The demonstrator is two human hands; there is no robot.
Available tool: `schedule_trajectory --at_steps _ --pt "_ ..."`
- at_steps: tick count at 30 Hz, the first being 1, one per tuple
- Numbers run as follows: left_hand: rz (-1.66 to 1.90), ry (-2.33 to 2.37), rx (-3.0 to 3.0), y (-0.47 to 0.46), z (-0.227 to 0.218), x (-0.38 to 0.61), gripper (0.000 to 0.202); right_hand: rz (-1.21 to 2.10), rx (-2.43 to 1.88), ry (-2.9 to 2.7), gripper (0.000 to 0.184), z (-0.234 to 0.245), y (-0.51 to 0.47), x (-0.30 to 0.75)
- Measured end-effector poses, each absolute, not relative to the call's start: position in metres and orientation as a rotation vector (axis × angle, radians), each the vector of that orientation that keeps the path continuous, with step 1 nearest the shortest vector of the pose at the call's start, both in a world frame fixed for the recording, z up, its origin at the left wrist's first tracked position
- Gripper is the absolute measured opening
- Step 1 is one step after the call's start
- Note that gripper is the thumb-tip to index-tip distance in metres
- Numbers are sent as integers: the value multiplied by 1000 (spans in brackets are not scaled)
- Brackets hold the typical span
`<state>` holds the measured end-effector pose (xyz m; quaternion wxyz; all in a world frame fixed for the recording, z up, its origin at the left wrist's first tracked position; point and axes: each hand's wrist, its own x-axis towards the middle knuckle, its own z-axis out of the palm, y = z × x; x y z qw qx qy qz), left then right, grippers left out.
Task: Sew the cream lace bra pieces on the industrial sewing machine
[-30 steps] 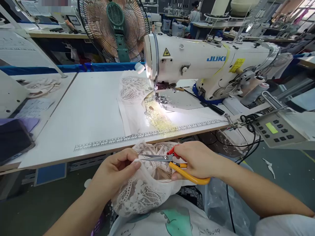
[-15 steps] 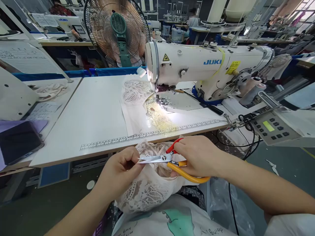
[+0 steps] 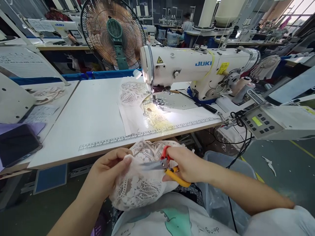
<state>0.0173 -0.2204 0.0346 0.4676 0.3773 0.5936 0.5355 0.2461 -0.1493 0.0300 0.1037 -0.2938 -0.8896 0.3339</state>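
Observation:
In my lap, below the table's front edge, lies a white lace garment (image 3: 145, 188). My left hand (image 3: 109, 168) pinches its upper left edge between thumb and fingers. Held in my right hand (image 3: 185, 164) is a pair of scissors (image 3: 176, 177) with one red and one yellow-orange handle. The blades are blurred and point left, over the fabric and close to my left fingertips. Whether the blades touch the cloth I cannot tell.
A white JUKI sewing machine (image 3: 177, 67) stands on the white table (image 3: 95, 111), with a lace piece (image 3: 131, 95) beside its needle. A phone (image 3: 18, 144) lies at left, and a fan (image 3: 114, 34) stands behind. A clear plastic bin (image 3: 219, 160) and control panel (image 3: 259, 121) are at right.
My left hand has moved slightly left and drawn the cloth edge up. The scissors have shifted a little lower and left, and their blades are now blurred. The view has turned slightly.

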Motion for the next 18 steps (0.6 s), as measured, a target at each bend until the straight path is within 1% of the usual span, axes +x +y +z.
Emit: schedule_trajectory --at_steps 3,7,13,15,18 --pt "1345 1458 806 -227 36 15 26 961 -848 -2617 35 10 -160 241" --pt "1407 1456 741 -240 38 14 31 908 -866 -2591 33 2 -158 244" --pt "1523 1592 651 -255 45 9 39 1244 -703 -2390 41 -4 -142 269" --pt "1532 1640 622 -255 47 8 40 1330 -731 -2310 39 -9 -141 279" --pt "1534 1681 621 -252 46 6 38 1430 -759 -2184 31 -19 -144 292"
